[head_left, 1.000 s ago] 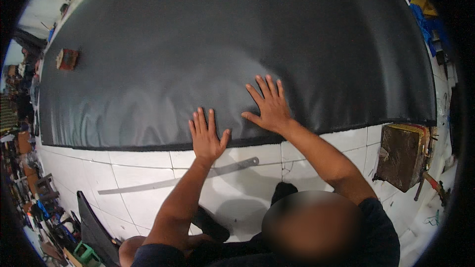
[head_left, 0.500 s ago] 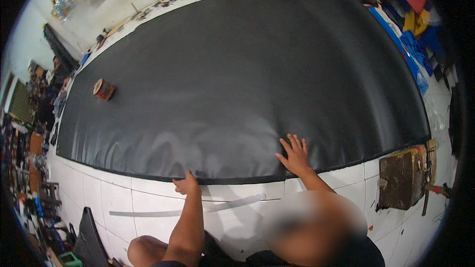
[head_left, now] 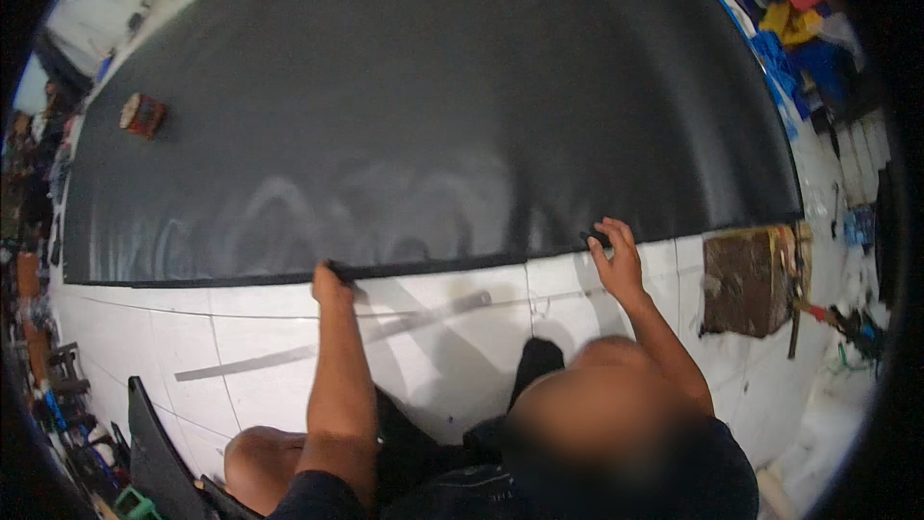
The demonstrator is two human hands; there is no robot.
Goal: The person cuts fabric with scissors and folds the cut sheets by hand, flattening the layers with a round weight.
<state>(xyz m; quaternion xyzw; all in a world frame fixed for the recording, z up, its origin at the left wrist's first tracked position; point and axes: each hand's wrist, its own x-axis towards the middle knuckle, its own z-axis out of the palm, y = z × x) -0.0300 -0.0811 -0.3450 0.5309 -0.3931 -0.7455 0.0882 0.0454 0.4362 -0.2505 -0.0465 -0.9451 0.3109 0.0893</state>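
Observation:
A large black leather-like sheet spreads across most of the view, with shallow ripples along its near side. My left hand is closed at the near edge, left of the middle, gripping the sheet; its fingers are partly hidden. At the same edge farther right, my right hand hovers with thumb and fingers bent and apart. A small dark bit shows between its fingertips, and I cannot tell whether they touch the sheet.
A reddish-brown tin stands on the sheet at the left. On the white tiled floor, a metal ruler lies near me. A worn brown block is at right, with blue and yellow material beyond.
My right hand has risen from lying flat on the sheet and moved right to its near edge. My left hand stays at the edge, now more closed. The view has shifted.

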